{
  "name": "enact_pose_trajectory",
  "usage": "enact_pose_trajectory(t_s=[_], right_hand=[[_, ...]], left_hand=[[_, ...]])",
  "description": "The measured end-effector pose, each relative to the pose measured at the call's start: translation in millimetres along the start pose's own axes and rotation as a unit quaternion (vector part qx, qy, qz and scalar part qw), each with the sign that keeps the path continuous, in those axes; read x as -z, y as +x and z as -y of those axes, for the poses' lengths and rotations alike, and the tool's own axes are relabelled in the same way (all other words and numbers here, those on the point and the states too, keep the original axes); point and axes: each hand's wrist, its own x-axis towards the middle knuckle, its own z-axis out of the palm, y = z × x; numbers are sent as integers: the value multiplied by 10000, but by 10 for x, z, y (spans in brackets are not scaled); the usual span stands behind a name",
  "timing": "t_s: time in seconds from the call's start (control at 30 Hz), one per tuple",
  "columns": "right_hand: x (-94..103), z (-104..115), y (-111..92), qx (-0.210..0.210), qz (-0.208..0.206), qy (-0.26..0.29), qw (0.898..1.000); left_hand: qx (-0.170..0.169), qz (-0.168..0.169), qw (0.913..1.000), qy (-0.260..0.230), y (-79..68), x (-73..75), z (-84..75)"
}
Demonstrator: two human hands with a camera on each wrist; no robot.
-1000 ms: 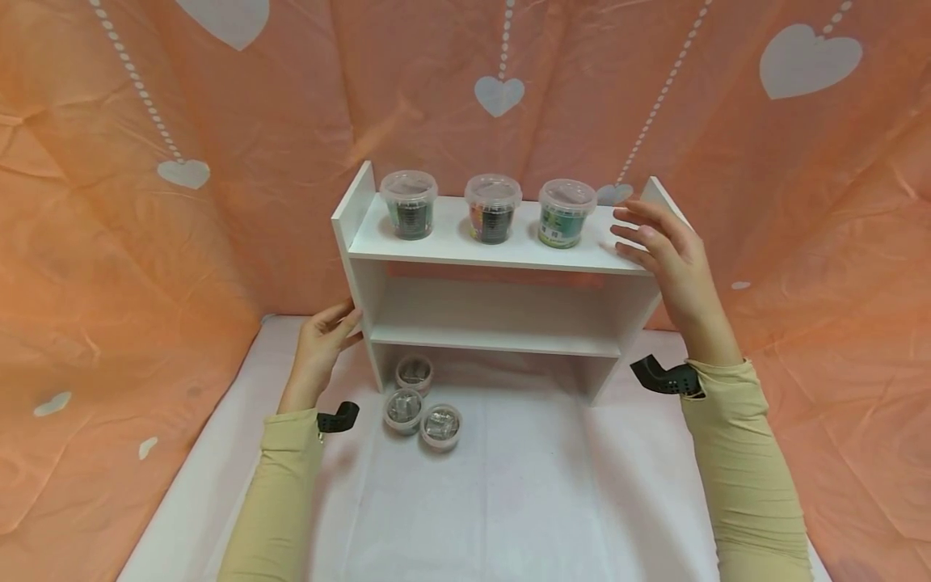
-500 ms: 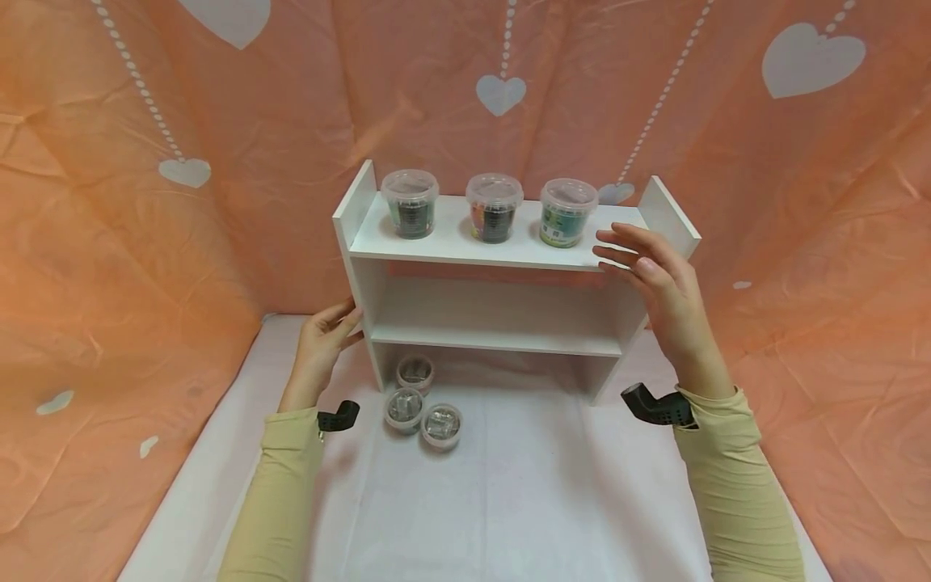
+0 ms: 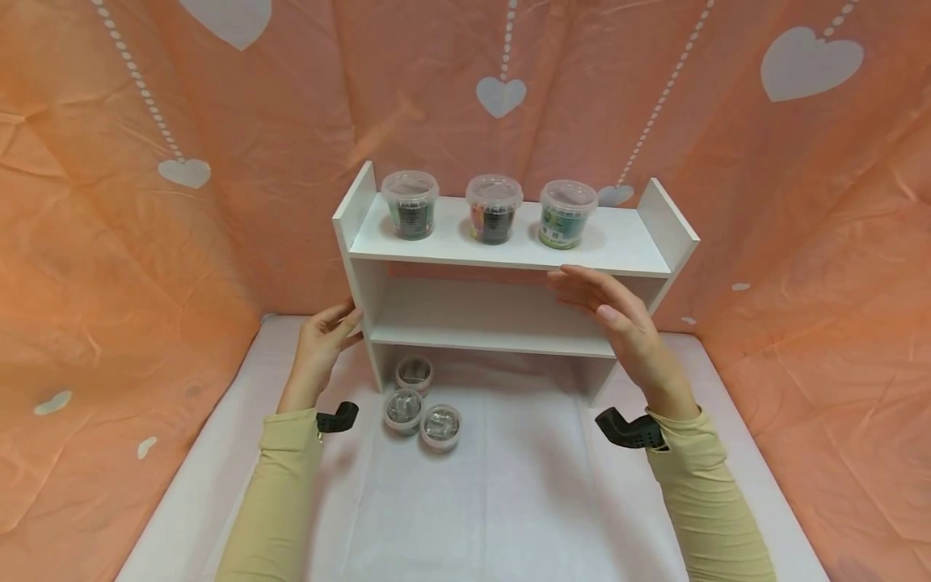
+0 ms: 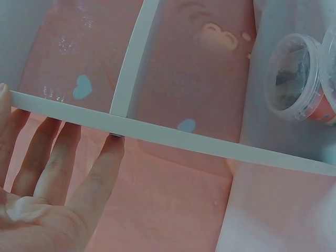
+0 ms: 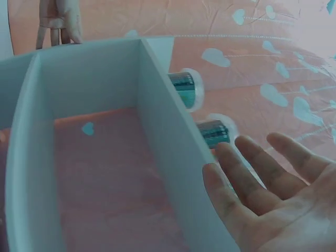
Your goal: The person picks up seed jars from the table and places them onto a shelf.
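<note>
You're probably steadying the shelf (image 3: 487, 314) at twelve o'clock: your left grip (image 3: 317, 346), fingers extended, touches its nine-o'clock side. Your right grip (image 3: 629, 335), fingers apart and empty, hovers at its four. Next likely calls for reaching the counter (image 3: 538, 517) tubs (image 3: 403, 408) at its seven.

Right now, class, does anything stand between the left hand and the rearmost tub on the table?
Yes: the shelf's left side panel. The left hand is at its outer side, while the rearmost tub sits on the table on its inner side.
</note>
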Motion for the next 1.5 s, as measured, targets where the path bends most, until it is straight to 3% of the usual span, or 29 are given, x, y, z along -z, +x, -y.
enact_pose_trajectory(t_s=[0.53, 0.97, 1.27, 1.5], right_hand=[[-207, -407, -134, -328, 498, -175, 9981], [-411, -767, -264, -451, 516, 350, 9970], [-530, -1099, -469, -1013, 498, 404, 9928], [-632, -1218, -546, -1235, 535, 556, 9893]], left_hand=[[110, 20, 9999, 8, -19, -5, -32], [168, -8, 9999, 21, -26, -10, -48], [129, 6, 9999, 40, -16, 6, -25], [92, 1, 9999, -67, -21, -3, -18]])
